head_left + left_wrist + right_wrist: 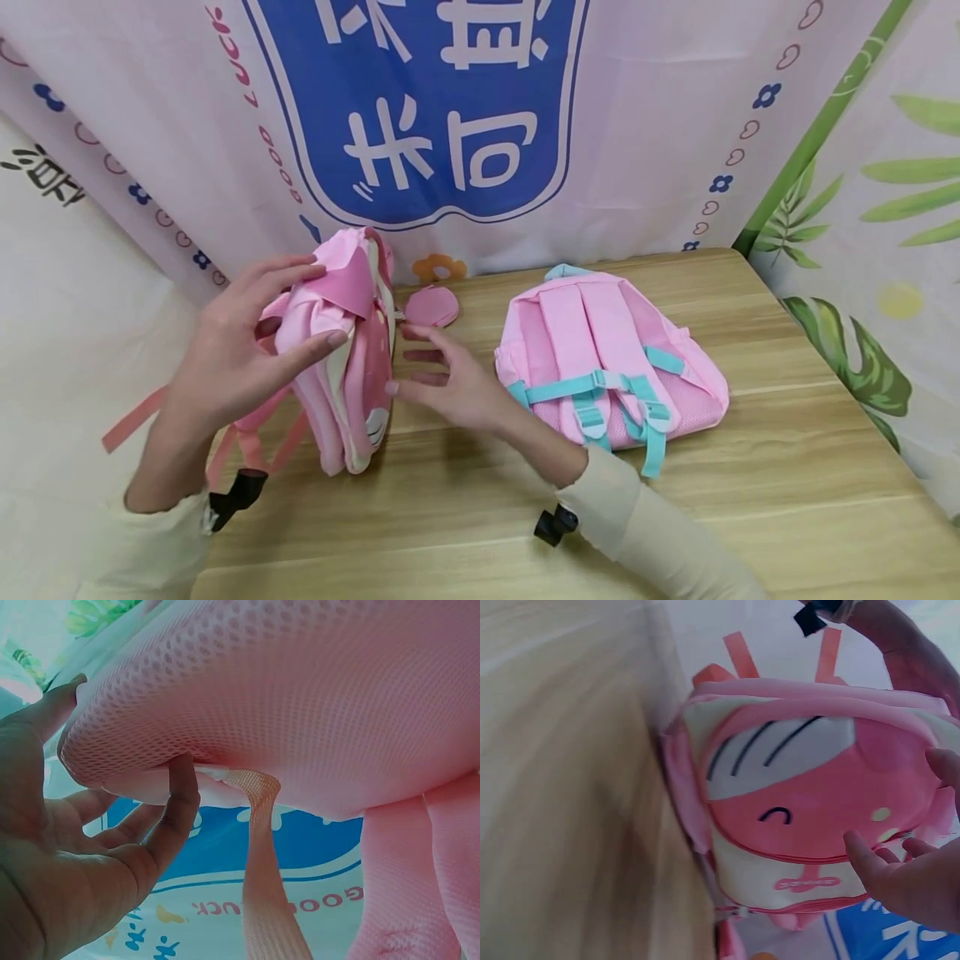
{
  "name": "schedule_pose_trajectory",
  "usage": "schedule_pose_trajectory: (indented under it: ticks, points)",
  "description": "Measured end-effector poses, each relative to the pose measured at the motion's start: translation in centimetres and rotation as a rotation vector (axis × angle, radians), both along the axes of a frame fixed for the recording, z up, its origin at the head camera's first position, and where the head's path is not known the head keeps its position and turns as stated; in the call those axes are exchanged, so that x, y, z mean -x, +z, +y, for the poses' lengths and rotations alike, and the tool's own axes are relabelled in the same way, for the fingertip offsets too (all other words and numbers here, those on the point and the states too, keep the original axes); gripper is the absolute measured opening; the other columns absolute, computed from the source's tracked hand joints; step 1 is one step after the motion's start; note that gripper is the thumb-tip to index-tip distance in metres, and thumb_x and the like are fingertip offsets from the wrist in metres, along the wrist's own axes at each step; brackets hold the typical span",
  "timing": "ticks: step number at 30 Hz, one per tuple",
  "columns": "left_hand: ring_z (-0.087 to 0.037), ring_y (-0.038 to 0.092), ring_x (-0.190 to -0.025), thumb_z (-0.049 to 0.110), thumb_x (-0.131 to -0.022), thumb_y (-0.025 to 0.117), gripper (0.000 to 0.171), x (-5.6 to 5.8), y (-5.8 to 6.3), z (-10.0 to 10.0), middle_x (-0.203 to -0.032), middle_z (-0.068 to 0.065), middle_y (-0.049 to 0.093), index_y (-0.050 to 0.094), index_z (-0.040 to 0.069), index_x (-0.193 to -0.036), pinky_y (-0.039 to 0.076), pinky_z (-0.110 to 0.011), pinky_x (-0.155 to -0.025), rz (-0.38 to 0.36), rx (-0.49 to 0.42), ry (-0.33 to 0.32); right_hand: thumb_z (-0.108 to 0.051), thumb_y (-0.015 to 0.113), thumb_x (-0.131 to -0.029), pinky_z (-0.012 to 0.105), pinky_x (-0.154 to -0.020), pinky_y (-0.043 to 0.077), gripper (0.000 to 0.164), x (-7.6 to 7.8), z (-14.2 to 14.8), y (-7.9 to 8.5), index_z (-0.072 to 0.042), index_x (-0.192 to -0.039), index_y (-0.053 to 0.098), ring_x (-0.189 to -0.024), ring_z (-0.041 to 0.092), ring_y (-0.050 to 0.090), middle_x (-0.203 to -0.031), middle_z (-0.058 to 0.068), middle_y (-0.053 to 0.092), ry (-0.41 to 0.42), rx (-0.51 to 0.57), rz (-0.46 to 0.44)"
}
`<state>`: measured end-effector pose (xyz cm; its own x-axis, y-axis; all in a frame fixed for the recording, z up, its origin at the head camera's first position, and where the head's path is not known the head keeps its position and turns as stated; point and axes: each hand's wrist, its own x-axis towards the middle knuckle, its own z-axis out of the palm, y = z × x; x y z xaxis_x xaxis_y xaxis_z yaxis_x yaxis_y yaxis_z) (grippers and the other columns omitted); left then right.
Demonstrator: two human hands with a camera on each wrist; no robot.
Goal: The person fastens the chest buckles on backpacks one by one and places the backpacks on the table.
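Observation:
A pink backpack (369,358) with a darker pink front panel stands upright at the left of the table. My left hand (228,346) grips its near side edge, thumb on one face and fingers on the other. In the left wrist view the fingers (182,796) bend against the mesh back panel (262,705). My right hand (461,383) is beside the front panel, fingers spread and slightly bent, holding nothing; whether a fingertip touches it I cannot tell. The right wrist view shows the cartoon face front (810,787) of the backpack.
A second pink backpack (573,333) with turquoise straps lies at the right, strap side up. A small round pink pouch (432,307) lies behind my right hand on the wooden table (465,533). A printed curtain (637,150) hangs along the back edge.

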<state>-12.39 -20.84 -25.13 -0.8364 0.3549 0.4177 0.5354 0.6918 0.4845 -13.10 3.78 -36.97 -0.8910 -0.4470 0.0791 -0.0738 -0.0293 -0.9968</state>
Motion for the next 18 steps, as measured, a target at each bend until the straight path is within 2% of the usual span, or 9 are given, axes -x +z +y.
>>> schedule_pose_trajectory:
  ticks: [3, 7, 10, 15, 18]
  points:
    - [-0.047, 0.054, -0.136, 0.016, -0.086, 0.09, 0.074, 0.1, -0.2, 0.2, -0.161, -0.015, 0.05, 0.059, 0.011, -0.153, 0.052, -0.071, -0.088, -0.005, 0.005, -0.017, -0.021, 0.084, -0.095, 0.041, -0.117, 0.052, 0.073, 0.1, 0.6, 1.5, -0.021, -0.159, 0.048, -0.147, 0.026, 0.056, -0.16, -0.001, 0.053, -0.045, -0.013, 0.083]
    - [-0.044, 0.052, -0.138, 0.012, -0.089, 0.085, 0.072, 0.1, -0.1, 0.4, -0.163, -0.013, 0.047, 0.056, 0.011, -0.155, 0.052, -0.065, -0.091, -0.033, -0.004, -0.078, -0.023, 0.084, -0.095, 0.035, -0.113, 0.054, 0.07, 0.4, 1.4, 3.5, -0.021, -0.157, 0.05, -0.141, 0.02, 0.059, -0.151, 0.0, 0.059, -0.087, -0.051, 0.187]
    - [-0.039, 0.052, -0.139, 0.007, -0.092, 0.081, 0.071, 0.2, -0.1, 0.7, -0.163, -0.011, 0.046, 0.054, 0.013, -0.157, 0.052, -0.06, -0.092, -0.066, -0.031, -0.136, -0.022, 0.083, -0.096, 0.035, -0.113, 0.054, 0.07, 0.7, 1.8, 4.7, -0.02, -0.157, 0.05, -0.139, 0.018, 0.06, -0.148, 0.001, 0.059, -0.097, -0.052, 0.246]
    - [-0.032, 0.054, -0.136, 0.005, -0.093, 0.08, 0.073, 0.1, -0.4, 1.2, -0.163, -0.008, 0.046, 0.052, 0.018, -0.159, 0.054, -0.055, -0.093, -0.1, -0.051, -0.179, -0.02, 0.081, -0.097, 0.032, -0.109, 0.056, 0.069, 1.2, 2.1, 5.9, -0.02, -0.158, 0.05, -0.138, 0.02, 0.062, -0.152, 0.0, 0.055, -0.085, -0.014, 0.266]
    - [-0.025, 0.055, -0.136, 0.003, -0.092, 0.081, 0.077, 0.0, -0.6, 1.5, -0.163, -0.008, 0.047, 0.05, 0.019, -0.161, 0.058, -0.037, -0.095, -0.106, -0.074, -0.199, -0.018, 0.082, -0.097, 0.031, -0.108, 0.057, 0.069, 1.3, 2.1, 6.1, -0.019, -0.158, 0.05, -0.137, 0.022, 0.064, -0.153, 0.001, 0.054, -0.077, -0.006, 0.254]
